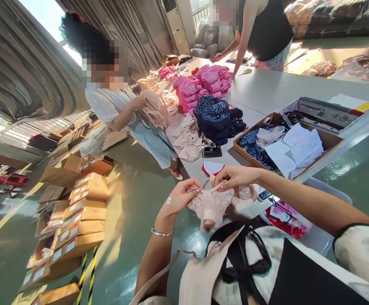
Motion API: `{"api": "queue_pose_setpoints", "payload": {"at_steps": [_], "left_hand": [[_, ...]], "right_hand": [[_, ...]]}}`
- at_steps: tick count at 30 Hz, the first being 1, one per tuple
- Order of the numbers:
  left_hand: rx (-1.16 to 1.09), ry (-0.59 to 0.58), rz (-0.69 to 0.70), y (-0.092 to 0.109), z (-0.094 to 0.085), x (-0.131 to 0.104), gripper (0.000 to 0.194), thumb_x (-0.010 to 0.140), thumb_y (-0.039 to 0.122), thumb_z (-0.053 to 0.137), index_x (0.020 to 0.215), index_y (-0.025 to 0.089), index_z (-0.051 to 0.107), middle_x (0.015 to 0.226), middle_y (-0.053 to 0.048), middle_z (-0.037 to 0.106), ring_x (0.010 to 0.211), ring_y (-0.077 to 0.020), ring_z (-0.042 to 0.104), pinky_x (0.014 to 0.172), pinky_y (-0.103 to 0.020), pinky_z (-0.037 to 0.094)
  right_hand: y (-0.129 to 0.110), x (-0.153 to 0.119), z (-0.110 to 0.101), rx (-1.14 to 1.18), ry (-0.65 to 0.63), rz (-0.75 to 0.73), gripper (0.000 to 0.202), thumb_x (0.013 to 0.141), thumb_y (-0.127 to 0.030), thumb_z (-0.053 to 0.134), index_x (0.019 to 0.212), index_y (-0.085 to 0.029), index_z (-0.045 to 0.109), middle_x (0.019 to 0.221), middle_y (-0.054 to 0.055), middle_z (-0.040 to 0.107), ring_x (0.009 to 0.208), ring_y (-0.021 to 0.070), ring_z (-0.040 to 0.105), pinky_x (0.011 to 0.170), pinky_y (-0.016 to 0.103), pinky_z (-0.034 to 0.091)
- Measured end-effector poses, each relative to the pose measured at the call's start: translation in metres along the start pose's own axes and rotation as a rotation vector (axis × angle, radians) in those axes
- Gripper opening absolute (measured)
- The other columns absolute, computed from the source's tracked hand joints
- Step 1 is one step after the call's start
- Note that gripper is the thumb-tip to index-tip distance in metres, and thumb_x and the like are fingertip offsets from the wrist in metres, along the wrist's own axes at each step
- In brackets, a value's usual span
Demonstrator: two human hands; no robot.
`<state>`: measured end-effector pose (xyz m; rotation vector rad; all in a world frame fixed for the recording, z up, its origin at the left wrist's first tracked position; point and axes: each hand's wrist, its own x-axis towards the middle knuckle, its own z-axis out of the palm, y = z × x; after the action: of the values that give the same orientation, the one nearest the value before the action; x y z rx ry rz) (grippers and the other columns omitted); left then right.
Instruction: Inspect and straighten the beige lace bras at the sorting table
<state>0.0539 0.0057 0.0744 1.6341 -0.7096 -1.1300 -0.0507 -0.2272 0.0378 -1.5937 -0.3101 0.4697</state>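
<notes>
The grip of your left hand (180, 197) and right hand (232, 176) is clamped on the pale pink lace garment (211, 205), held beside the bench (286, 82); tugging too hard could tear its lace, a loose pinch could drop it.

My bare left forearm (154, 262) rises from seven o'clock, angled toward one o'clock, a thin, shiny silver metal bangle (162, 234) around its wrist. My left hand (181, 197) sits at six o'clock, fingers curled, thumb pinching toward three o'clock. My bare right forearm (298, 195) slants in from four o'clock, and my right hand (233, 176), just beside the left at its two o'clock, pinches between thumb and bent fingers.
</notes>
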Motion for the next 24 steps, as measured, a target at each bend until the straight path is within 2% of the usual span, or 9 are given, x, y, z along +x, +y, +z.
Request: {"api": "queue_pose_setpoints", "payload": {"at_steps": [3,9,13,19,24], "left_hand": [[0.058,-0.062,-0.02,0.007,-0.003,-0.008,0.05,0.075,0.061,0.076,0.076,0.014,0.059,0.061,0.004,0.049,0.054,-0.0074,0.037,0.05,-0.021,0.026],[0.118,-0.175,-0.039,0.011,-0.003,-0.015,0.046,0.077,0.058,0.075,0.078,0.014,0.062,0.064,0.002,0.052,0.058,-0.009,0.042,0.054,-0.021,0.031],[0.075,-0.209,-0.063,0.01,-0.002,-0.016,0.045,0.074,0.055,0.079,0.079,0.013,0.063,0.066,0.001,0.055,0.059,-0.0082,0.042,0.054,-0.021,0.031],[0.063,-0.225,-0.075,0.013,-0.001,-0.017,0.04,0.072,0.049,0.082,0.077,0.013,0.065,0.068,0.0,0.058,0.06,-0.0084,0.044,0.058,-0.021,0.035],[0.047,-0.236,-0.064,0.015,0.001,-0.017,0.039,0.072,0.048,0.082,0.077,0.013,0.066,0.067,0.0,0.058,0.06,-0.0086,0.044,0.058,-0.021,0.036]], "right_hand": [[0.002,-0.003,0.005,0.176,0.001,0.061,0.045,0.077,-0.051,0.078,0.094,-0.009,0.075,0.089,0.005,0.068,0.084,0.0136,0.058,0.075,0.024,0.044],[0.002,-0.007,0.012,0.331,-0.12,0.075,0.039,0.075,-0.045,0.082,0.094,-0.011,0.077,0.09,0.006,0.071,0.083,0.0142,0.062,0.075,0.024,0.049],[0.001,-0.009,0.015,0.322,-0.165,0.041,0.041,0.076,-0.047,0.08,0.095,-0.01,0.077,0.096,0.009,0.071,0.092,0.0173,0.061,0.08,0.027,0.049],[0.0,-0.012,0.015,0.296,-0.152,0.089,0.041,0.077,-0.046,0.08,0.096,-0.01,0.077,0.094,0.007,0.07,0.09,0.0164,0.059,0.082,0.027,0.047],[-0.001,-0.014,0.015,0.276,-0.176,0.048,0.039,0.08,-0.046,0.077,0.095,-0.011,0.078,0.094,0.008,0.07,0.094,0.0172,0.059,0.085,0.028,0.047]]}}
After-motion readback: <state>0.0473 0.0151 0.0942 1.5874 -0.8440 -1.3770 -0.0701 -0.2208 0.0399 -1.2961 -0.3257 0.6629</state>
